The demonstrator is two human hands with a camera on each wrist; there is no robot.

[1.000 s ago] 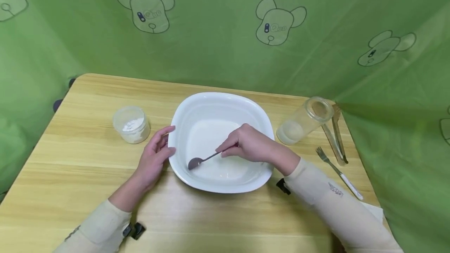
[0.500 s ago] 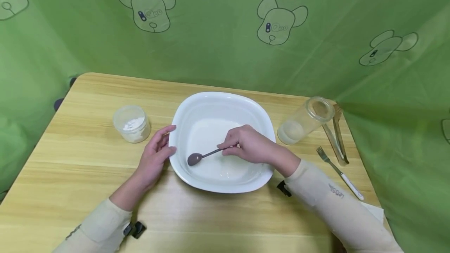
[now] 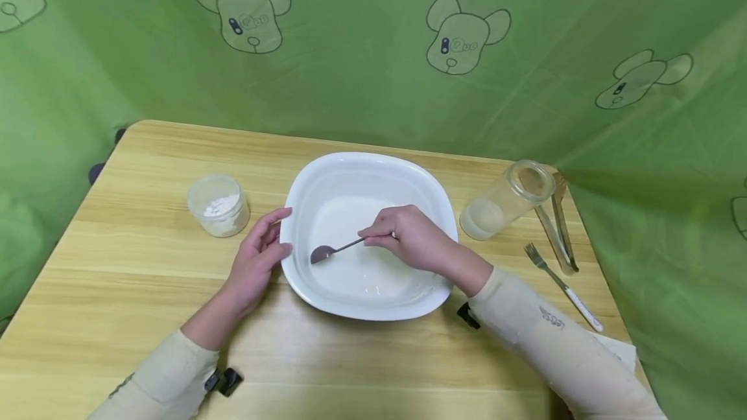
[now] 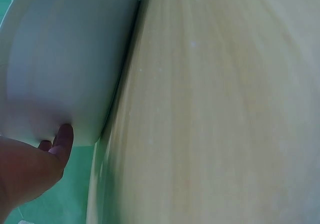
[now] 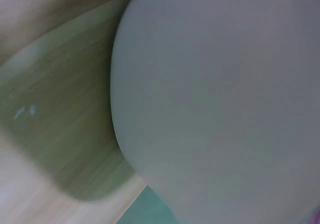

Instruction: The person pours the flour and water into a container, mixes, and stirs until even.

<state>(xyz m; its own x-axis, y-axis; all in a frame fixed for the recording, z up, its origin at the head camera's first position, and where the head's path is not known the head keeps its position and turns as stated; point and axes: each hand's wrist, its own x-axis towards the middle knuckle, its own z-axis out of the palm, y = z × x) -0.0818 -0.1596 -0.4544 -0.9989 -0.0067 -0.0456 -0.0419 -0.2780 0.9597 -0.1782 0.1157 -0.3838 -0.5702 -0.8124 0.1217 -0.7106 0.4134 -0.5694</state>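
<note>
A large white basin (image 3: 362, 164) stands in the middle of the head view, with pale, whitish liquid inside. My left hand (image 3: 255, 258) holds its left side, thumb and forefinger at the rim. In the left wrist view the thumb (image 4: 62, 141) presses on the basin's outer wall. Inside the basin, my right hand (image 3: 411, 238) pinches the handle of a dark spoon (image 3: 322, 254) between thumb and fingers. The spoon slants down to the left, its bowl partly hidden in the liquid. The basin's outer wall (image 5: 215, 104) fills most of the right wrist view, hiding the right hand.
A clear plastic tub (image 3: 220, 209) with white powder stands left of the basin. To the right are a glass jar (image 3: 496, 212), metal tongs (image 3: 554, 238), a white-handled fork (image 3: 563, 287) and a white sheet (image 3: 618, 350). Green cloth (image 3: 356, 83) hangs behind the wooden table (image 3: 134, 238).
The spoon's bowl has moved a little away from the person, toward the back of the basin, with the right hand shifting slightly. The left hand and basin have stayed in place.
</note>
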